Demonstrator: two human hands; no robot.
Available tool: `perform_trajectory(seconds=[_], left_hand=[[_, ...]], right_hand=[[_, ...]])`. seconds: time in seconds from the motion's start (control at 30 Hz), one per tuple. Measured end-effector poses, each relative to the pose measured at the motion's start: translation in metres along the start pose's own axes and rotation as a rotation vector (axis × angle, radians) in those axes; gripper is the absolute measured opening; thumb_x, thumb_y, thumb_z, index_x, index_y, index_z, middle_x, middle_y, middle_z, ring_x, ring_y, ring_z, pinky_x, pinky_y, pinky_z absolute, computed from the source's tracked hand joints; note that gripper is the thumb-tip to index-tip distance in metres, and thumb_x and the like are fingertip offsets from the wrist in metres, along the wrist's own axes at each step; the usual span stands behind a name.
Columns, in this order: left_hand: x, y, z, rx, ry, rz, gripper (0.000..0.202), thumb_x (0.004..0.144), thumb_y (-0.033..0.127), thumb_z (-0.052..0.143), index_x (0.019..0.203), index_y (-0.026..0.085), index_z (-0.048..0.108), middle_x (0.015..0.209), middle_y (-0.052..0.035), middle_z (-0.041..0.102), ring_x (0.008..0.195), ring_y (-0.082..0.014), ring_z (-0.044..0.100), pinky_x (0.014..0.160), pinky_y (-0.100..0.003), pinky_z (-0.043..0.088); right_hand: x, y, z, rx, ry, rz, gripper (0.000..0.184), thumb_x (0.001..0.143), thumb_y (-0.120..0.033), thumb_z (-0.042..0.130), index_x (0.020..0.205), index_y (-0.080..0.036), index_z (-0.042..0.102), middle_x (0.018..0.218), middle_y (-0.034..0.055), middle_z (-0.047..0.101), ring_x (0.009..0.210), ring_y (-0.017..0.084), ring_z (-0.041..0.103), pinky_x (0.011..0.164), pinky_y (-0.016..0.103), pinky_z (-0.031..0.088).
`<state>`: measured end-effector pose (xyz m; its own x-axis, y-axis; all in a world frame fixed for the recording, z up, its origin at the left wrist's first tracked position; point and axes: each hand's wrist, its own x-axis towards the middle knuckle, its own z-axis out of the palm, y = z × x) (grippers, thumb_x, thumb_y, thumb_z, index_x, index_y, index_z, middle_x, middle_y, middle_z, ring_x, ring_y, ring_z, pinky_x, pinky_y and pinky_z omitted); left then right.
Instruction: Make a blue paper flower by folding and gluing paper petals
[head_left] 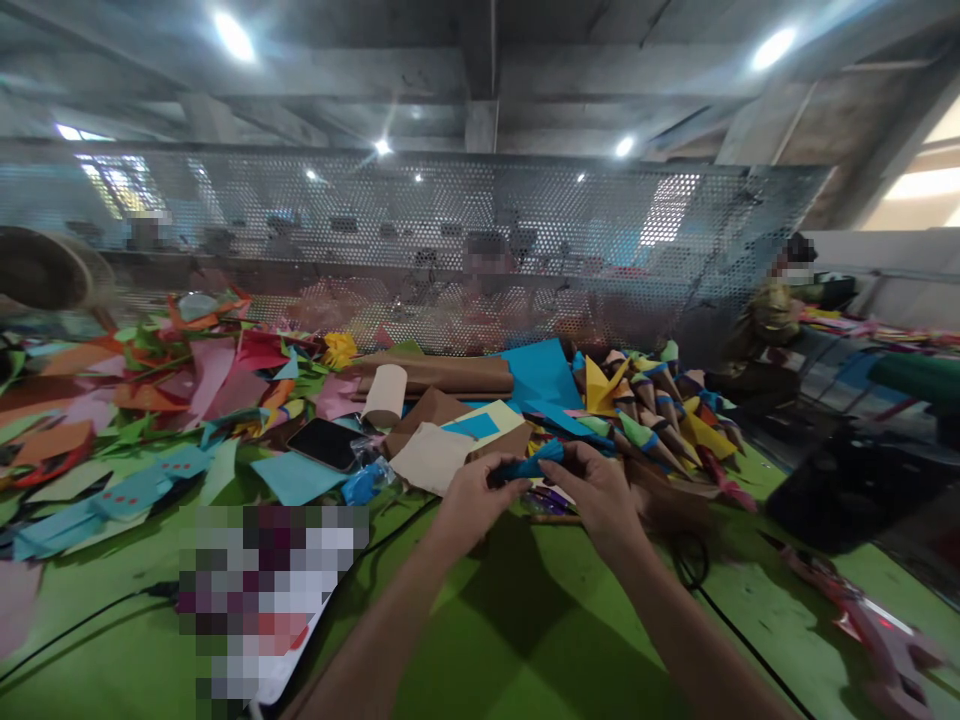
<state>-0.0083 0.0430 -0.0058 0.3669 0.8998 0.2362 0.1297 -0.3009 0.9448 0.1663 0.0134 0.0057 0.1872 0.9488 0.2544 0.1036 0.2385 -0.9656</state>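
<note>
My left hand (480,490) and my right hand (589,485) meet over the middle of the green table. Between them they pinch a small folded piece of blue paper (534,460), creased or pleated along its length. Thumbs and fingertips of both hands close on it, one at each end. Beyond the hands lie a yellow and blue sheet of paper (480,425), brown paper pieces (431,412) and a beige sheet (429,458). A purple item (553,499), too blurred to name, sits just under the hands.
Heaped coloured paper (210,370) covers the left. Paper cones (660,410) are piled at right. A phone (324,443) and a cream roll (386,396) stand near the centre. A red glue gun (862,620) lies front right. Behind rises a perforated metal screen (450,230); a person (772,310) sits beyond.
</note>
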Motion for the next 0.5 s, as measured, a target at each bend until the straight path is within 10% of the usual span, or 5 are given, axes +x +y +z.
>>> perform_trajectory(seconds=[0.5], left_hand=[[0.0002,-0.0006,0.0028,-0.129,0.035,-0.036,0.026,0.077,0.039,0.067,0.083,0.014,0.068,0.071,-0.0018,0.064,0.066,-0.0148,0.053,0.061,-0.024,0.04]], right_hand=[[-0.0004,0.0055,0.0027,-0.067,-0.106,0.08,0.035,0.07,-0.051,0.078,0.075,-0.018,0.067,0.064,-0.0003,0.063,0.056,0.015,0.053,0.052,0.027,0.041]])
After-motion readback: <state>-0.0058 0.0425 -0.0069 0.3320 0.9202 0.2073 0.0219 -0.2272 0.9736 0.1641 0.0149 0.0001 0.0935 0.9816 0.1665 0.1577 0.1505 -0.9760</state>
